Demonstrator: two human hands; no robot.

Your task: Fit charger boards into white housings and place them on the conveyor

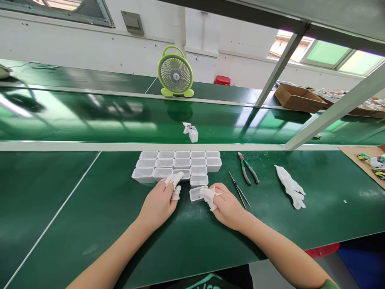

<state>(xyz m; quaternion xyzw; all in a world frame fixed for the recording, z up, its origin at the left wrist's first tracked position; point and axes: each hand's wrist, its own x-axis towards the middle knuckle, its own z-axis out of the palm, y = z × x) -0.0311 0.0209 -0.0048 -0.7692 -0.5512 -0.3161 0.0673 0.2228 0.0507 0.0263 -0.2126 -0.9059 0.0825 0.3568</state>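
Note:
Rows of small white open boxes (182, 163) stand together on the green table. My left hand (164, 196), with white covers on some fingertips, reaches to a box (186, 174) in the front part of the group; its thumb and fingers are apart around that box's near side. My right hand (221, 200), its fingertips also wrapped in white, grips the right end of a single white box (195, 194) at the front of the group. A small dark speck shows inside this box.
Tweezers (239, 190) and green-handled cutters (248, 168) lie right of the boxes, with a white glove (290, 186) farther right. Behind a pale rail (120, 146), another white box (193, 134) stands on a shiny green belt. A green fan (175, 74) stands at the back.

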